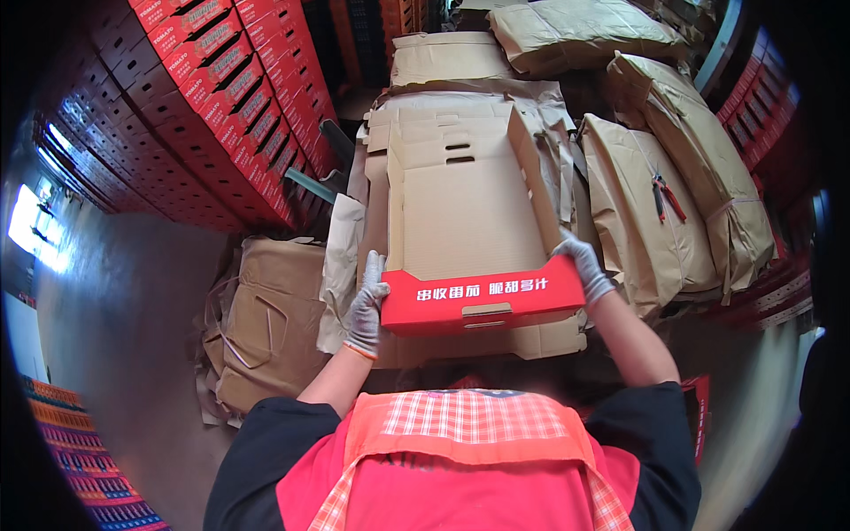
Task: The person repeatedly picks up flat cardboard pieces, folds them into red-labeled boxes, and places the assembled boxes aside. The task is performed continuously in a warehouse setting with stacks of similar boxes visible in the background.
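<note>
A shallow cardboard tray (474, 212), plain brown inside with a red printed front wall, lies lengthwise before me. Its near end wall and the long right side stand up; the far end has two slots. My left hand (366, 305), in a pale grey glove, grips the near left corner, its fingers along the outside. At the near right corner my right hand (584, 266), gloved likewise, is closed round the edge. Beneath the tray are flat brown cardboard blanks (540, 341), jutting out toward me.
Tall stacks of red trays (221, 97) rise at the left. Paper-wrapped bundles (651, 208) lie on the right, one with red-handled pliers (668, 198) on top. Another wrapped bundle (270, 305) sits low at the left, beside the floor (159, 301). More bundles (580, 35) are behind.
</note>
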`<state>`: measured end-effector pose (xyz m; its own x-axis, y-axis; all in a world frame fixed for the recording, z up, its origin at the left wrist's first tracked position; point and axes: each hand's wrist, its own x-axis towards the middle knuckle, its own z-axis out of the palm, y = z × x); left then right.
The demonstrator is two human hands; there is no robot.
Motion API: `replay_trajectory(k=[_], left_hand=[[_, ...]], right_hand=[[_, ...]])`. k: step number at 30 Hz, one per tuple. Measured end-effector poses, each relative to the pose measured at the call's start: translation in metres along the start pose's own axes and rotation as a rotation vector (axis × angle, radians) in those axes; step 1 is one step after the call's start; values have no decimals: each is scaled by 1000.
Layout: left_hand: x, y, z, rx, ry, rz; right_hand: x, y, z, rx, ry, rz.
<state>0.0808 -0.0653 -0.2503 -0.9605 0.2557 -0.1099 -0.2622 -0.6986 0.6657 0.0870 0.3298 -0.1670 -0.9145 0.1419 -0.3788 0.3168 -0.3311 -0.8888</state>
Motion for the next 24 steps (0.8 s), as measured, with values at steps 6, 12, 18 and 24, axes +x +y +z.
replay_trajectory(k=[6,12,18,24], left_hand=[[-9,-65,42,-479,216,-452],[-5,-120,58,-149,80,-1062],[-56,2,119,1505,-568,858],[36,99,224,2035,-520,735]], right_hand=[[-80,-131,95,-687,-64,-568],[-116,-122,195,-1622,-252,-1094],[-42,-108,187,-987,225,-1304],[-46,-112,168,-1165,60,-948]])
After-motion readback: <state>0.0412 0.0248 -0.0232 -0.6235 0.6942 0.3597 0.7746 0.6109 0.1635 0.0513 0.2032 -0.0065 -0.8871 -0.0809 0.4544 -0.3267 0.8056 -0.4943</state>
